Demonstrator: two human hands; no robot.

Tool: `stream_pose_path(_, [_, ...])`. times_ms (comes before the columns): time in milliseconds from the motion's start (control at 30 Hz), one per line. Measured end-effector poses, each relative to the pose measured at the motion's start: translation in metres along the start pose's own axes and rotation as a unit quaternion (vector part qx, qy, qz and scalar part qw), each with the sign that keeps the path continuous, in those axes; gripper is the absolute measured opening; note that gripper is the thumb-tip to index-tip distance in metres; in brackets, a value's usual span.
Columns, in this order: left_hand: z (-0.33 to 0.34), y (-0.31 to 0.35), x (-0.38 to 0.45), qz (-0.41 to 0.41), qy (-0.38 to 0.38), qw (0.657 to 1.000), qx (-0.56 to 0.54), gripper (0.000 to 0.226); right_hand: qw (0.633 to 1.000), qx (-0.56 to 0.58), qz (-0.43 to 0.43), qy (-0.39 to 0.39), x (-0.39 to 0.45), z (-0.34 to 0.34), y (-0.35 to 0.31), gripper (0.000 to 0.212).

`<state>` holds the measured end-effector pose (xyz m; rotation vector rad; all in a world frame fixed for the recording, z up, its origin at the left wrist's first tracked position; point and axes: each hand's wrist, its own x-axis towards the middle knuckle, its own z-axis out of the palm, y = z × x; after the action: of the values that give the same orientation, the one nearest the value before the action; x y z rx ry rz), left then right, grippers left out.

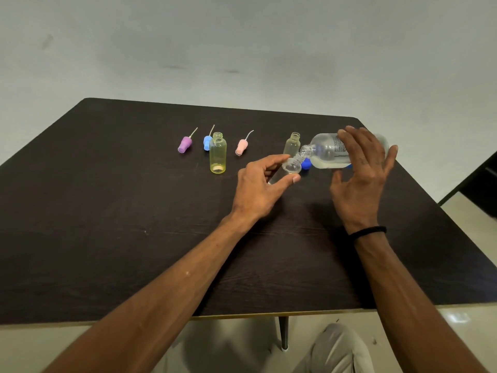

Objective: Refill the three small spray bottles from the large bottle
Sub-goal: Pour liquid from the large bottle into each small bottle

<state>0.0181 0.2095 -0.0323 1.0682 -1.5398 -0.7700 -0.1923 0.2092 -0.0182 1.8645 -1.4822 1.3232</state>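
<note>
Head view: your right hand (363,168) grips the large bottle (326,153) tipped nearly flat at two o'clock, while your left hand (262,181) pinches a small clear bottle (291,165) tilted beneath its mouth. Align the necks, then pour slowly.

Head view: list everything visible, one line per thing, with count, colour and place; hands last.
Dark wooden table: one, dark brown, fills the middle.
Spray pump tops: three, purple, blue, pink, lying in a far row.
Small yellow plastic bottle: one, uncapped, upright beside the blue top.
Small pale plastic bottle: one, uncapped, upright behind the hands.
Small clear bottle: one, tilted, in the left hand.
Large clear bottle: one, tipped sideways, in the right hand.
Blue cap: one, under the large bottle.
Left hand: holds the small bottle.
Right hand: grips the large bottle; black wristband.
</note>
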Motion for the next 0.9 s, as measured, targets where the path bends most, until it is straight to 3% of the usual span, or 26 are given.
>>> stream_pose_path(900, [0.0005,0.0026,-0.0016,-0.004,0.007,1.0,0.001,0.049,1.0,-0.002,0.001,0.002,0.0005,-0.0003,0.0008,0.079])
